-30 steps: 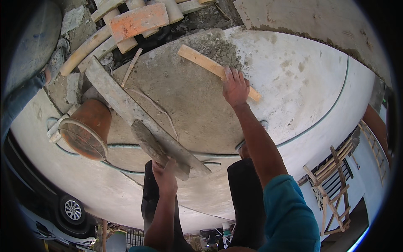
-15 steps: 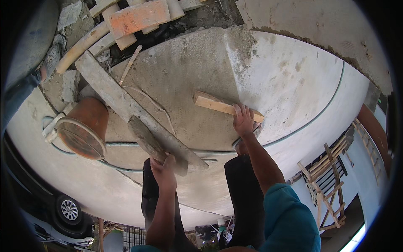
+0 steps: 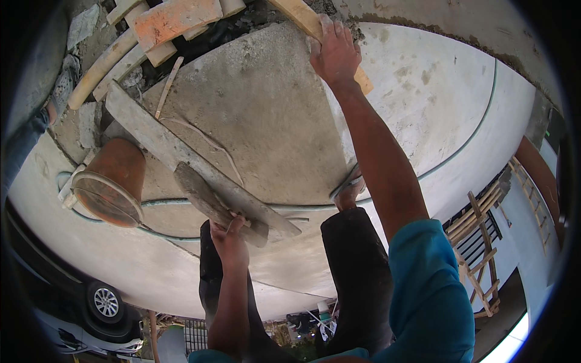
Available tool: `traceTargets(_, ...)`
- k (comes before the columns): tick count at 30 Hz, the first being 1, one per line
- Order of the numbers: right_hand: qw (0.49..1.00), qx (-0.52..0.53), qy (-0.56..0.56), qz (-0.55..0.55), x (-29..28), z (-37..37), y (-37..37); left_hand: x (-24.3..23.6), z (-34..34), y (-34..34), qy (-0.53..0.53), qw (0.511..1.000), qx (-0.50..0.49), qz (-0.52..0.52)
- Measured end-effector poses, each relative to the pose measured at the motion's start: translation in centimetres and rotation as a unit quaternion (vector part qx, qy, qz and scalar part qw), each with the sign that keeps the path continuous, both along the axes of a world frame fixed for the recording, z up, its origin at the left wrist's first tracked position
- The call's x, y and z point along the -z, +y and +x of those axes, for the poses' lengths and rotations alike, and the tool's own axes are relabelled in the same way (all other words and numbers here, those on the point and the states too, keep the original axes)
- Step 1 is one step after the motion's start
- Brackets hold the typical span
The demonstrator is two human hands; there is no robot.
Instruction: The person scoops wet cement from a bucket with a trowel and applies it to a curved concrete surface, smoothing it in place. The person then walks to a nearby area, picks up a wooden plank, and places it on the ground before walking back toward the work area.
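Note:
My right hand (image 3: pixel 336 53) is stretched far forward, its fingers wrapped over a pale length of timber (image 3: pixel 301 16) at the far edge of the grey concrete slab (image 3: pixel 272 115). The timber shows on both sides of the hand. Nearer to me, my left hand (image 3: pixel 229 245) grips a cement-caked wooden float (image 3: pixel 200 192) by its near part; the thumb lies on top and the other fingers are mostly hidden. Under and beside the float runs a long grey plank (image 3: pixel 154 136), slanting across the slab from far left towards my knees.
An orange-brown bucket (image 3: pixel 114 178) lies tipped on the left, by a green hose (image 3: pixel 166 202) crossing the slab. Bricks (image 3: pixel 175 24) and boards are piled far left. Another person's leg (image 3: pixel 27 142) shows at the left edge. A parked car (image 3: pixel 78 327) stands lower left.
My right hand has moved forward, away from me, carrying the timber from mid-slab to the slab's far edge. My left hand still holds the float, almost in the same place.

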State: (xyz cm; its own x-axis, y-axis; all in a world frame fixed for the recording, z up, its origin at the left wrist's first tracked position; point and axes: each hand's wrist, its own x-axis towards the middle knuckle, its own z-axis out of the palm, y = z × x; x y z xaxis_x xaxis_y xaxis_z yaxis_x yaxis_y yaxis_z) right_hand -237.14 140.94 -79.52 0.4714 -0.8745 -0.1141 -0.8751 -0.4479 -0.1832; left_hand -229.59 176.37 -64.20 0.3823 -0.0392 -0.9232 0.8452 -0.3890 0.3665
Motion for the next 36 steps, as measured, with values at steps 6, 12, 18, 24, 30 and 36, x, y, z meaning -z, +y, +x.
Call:
traceTargets(6,0.929,0.353,-0.049,0.103,-0.6,-6.9,12.5,-0.2,0.4,0.4,0.009,1.000,-0.015,0.016)
traceTargets(12,0.875,0.483,-0.002,0.021,3.0,-5.9,5.0,-1.3,1.4,-1.2,-0.010,0.999,-0.028,0.040)
traceTargets(18,0.889,0.457,0.024,0.038,4.8,-1.4,7.4,-1.4,2.0,-0.8,0.011,0.999,-0.023,0.025)
traceTargets(24,0.846,0.519,-0.024,0.117,4.6,6.0,10.5,-1.6,2.3,0.2,-0.015,0.999,-0.022,0.023)
traceTargets(30,0.801,0.530,-0.176,0.216,0.9,13.0,9.7,-1.8,2.7,0.0,-0.032,0.999,-0.018,0.018)
traceTargets(36,0.935,0.311,-0.135,0.108,-0.3,2.9,15.3,-1.7,3.0,0.2,-0.034,0.998,-0.035,0.040)
